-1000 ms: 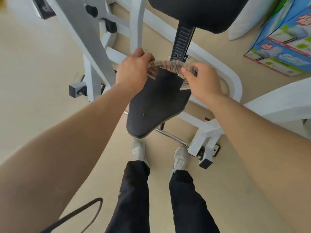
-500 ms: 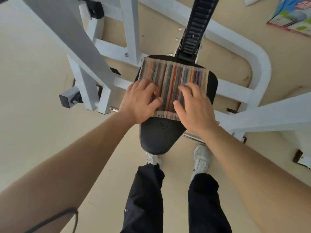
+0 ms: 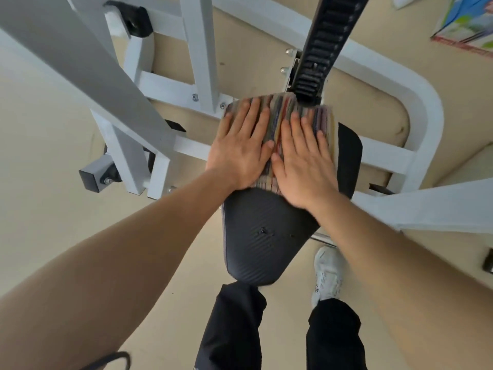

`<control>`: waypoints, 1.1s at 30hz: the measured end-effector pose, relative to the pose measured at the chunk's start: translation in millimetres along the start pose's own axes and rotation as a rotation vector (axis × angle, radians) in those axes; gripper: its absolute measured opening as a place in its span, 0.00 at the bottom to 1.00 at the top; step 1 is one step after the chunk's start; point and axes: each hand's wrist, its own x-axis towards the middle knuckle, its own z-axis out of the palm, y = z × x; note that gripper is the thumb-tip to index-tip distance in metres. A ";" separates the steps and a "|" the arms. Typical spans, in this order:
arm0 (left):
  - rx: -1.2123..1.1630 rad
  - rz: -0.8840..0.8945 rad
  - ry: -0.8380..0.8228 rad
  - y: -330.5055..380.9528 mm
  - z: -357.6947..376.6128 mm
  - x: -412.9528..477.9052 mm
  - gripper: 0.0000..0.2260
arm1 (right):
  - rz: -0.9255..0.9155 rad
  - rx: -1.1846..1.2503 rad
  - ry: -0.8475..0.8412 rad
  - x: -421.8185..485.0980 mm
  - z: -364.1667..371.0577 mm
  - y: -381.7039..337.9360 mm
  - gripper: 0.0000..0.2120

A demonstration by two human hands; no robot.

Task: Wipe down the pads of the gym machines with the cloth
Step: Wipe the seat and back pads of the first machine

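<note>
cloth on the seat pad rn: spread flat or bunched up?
Spread flat. The striped cloth lies open across the far end of the black seat pad, with the left hand and right hand pressing it palms-down, fingers extended.

We list the black, finely ribbed vinyl seat pad [image 3: 269,236] as landmark. On its far end we record a striped woven cloth [image 3: 280,113], its bands red, blue, yellow and grey. Behind the pad we note a black notched adjustment rail [image 3: 322,49]; around it, a white painted steel frame [image 3: 202,49] with black end caps. Beneath it we enter a beige floor [image 3: 40,156]. Nearer than the pad: black trousers [image 3: 229,329], one white shoe [image 3: 326,273]. Far right of it, a blue-and-green printed box [image 3: 469,22].
</note>
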 end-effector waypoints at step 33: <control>0.163 0.349 -0.008 79.4 -3.3 79.6 0.25 | 0.252 0.352 0.089 -0.1 0.9 98.5 0.26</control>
